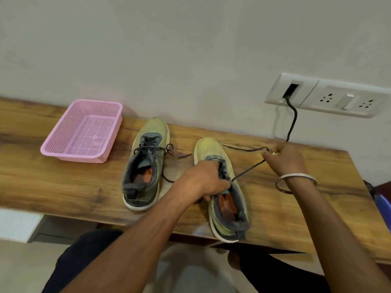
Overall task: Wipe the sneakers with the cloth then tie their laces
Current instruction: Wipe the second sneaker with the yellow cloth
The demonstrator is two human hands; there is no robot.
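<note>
Wood-grained and set against a pale wall, the surface [63, 182] is carrying two worn yellow-green sneakers, toes pointing toward twelve o'clock. At ten o'clock from them, a pink mesh basket [82, 132] is sitting near the wall. At two o'clock, a white socket panel [330, 96] is hanging on the wall with a black cable [293, 121] dropping from it. The left sneaker [145, 166] is lying apart from both hands, its dark laces trailing loose toward three o'clock. The left hand [206, 180] is curling round the tongue and collar of the right sneaker [224, 191], its grip holding the shoe down. The right hand [285, 159], a metal bangle [296, 178] circling its wrist, is pinching the dark lace [247, 172] and drawing it taut toward two o'clock from the eyelets.
</note>
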